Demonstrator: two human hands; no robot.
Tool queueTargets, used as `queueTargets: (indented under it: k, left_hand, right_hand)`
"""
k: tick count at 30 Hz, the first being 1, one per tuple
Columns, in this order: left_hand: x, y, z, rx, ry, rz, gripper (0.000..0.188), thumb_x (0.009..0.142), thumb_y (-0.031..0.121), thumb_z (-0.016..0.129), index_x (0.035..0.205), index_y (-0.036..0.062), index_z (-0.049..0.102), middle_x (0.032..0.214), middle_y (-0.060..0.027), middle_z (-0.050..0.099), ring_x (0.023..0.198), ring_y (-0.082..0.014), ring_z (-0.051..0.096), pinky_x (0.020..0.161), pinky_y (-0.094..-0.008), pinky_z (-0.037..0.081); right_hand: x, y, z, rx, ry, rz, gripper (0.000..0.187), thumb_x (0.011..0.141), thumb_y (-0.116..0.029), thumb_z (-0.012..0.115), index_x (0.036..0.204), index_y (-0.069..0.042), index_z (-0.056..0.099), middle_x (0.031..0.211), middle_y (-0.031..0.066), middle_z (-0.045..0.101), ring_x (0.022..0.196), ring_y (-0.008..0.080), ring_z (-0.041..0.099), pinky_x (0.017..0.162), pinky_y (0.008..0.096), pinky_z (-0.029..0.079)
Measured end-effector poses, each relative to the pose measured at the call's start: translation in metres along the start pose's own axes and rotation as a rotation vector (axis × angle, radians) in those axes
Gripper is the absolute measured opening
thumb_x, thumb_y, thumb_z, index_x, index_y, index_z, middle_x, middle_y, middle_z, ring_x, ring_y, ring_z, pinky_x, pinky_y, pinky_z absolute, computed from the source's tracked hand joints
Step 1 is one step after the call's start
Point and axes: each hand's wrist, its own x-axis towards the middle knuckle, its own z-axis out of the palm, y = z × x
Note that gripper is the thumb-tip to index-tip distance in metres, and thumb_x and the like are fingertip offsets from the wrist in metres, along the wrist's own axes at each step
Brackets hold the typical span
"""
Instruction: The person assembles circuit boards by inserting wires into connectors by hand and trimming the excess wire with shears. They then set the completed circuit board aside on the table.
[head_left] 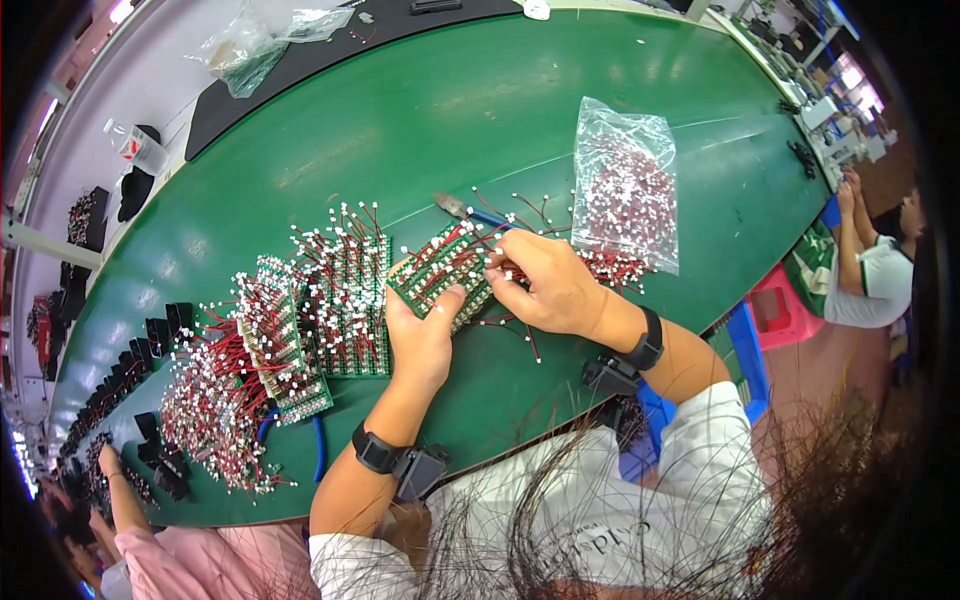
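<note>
My left hand [420, 340] grips a green circuit board panel [445, 275] by its near left edge, thumb on top. Rows of white connectors and red and black wires stand on the panel. At the panel's right edge my right hand [550, 283] is closed in a pinch, with a wire lead at its fingertips; the fingers partly hide it. Loose wire leads with white plugs lie around that hand. Just beyond, pliers [455, 207] with blue handles rest on the table, partly covered by wires. A clear plastic bag [627, 185] full of wire leads lies to the right.
Left of my hands stand more wired board panels [350, 310] and a heap of wire leads [215, 405]. Black bins [125, 375] line the green table's [480, 80] left side. A co-worker's arm [122, 490] reaches in at lower left. A pink stool [780, 310] stands at right.
</note>
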Motion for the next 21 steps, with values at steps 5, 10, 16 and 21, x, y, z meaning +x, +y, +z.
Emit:
queueTargets:
  k: [5, 10, 16, 21]
  left_hand:
    - [0.002, -0.003, -0.004, 0.02, -0.015, -0.004, 0.044, 0.083, -0.003, 0.065, 0.122, 0.0015, 0.047, 0.111, -0.0081, 0.062, 0.099, -0.0144, 0.062, 0.089, -0.0296, 0.05]
    - [0.002, -0.003, -0.003, 0.055, -0.001, 0.01, 0.043, 0.083, -0.003, 0.065, 0.121, 0.0011, 0.047, 0.111, -0.0079, 0.062, 0.099, -0.014, 0.062, 0.089, -0.0293, 0.05]
    - [0.0, 0.0, -0.002, 0.031, 0.0, -0.006, 0.042, 0.083, -0.003, 0.065, 0.12, 0.0015, 0.047, 0.11, -0.0076, 0.062, 0.098, -0.0138, 0.062, 0.088, -0.0291, 0.05]
    - [0.001, 0.0, -0.001, 0.037, -0.006, 0.002, 0.041, 0.083, -0.004, 0.065, 0.12, 0.0018, 0.047, 0.11, -0.0077, 0.062, 0.098, -0.0138, 0.062, 0.088, -0.029, 0.051]
  right_hand:
    - [0.002, -0.007, -0.004, -0.041, -0.076, 0.035, 0.022, 0.085, -0.007, 0.059, 0.104, 0.003, 0.055, 0.086, 0.0175, 0.057, 0.069, 0.0359, 0.06, 0.061, 0.0421, 0.047]
    - [0.0, 0.004, 0.0, -0.03, -0.032, -0.024, 0.021, 0.086, -0.005, 0.056, 0.105, 0.003, 0.055, 0.085, 0.0185, 0.055, 0.069, 0.0368, 0.058, 0.061, 0.0432, 0.046]
    - [0.002, 0.003, -0.001, -0.025, -0.026, -0.029, 0.023, 0.083, -0.002, 0.057, 0.105, 0.004, 0.055, 0.084, 0.0184, 0.055, 0.068, 0.0341, 0.058, 0.059, 0.0418, 0.046]
    - [0.003, 0.002, 0.001, 0.107, 0.021, -0.01, 0.021, 0.085, -0.004, 0.059, 0.103, 0.005, 0.055, 0.081, 0.0173, 0.058, 0.064, 0.0268, 0.061, 0.054, 0.0383, 0.045]
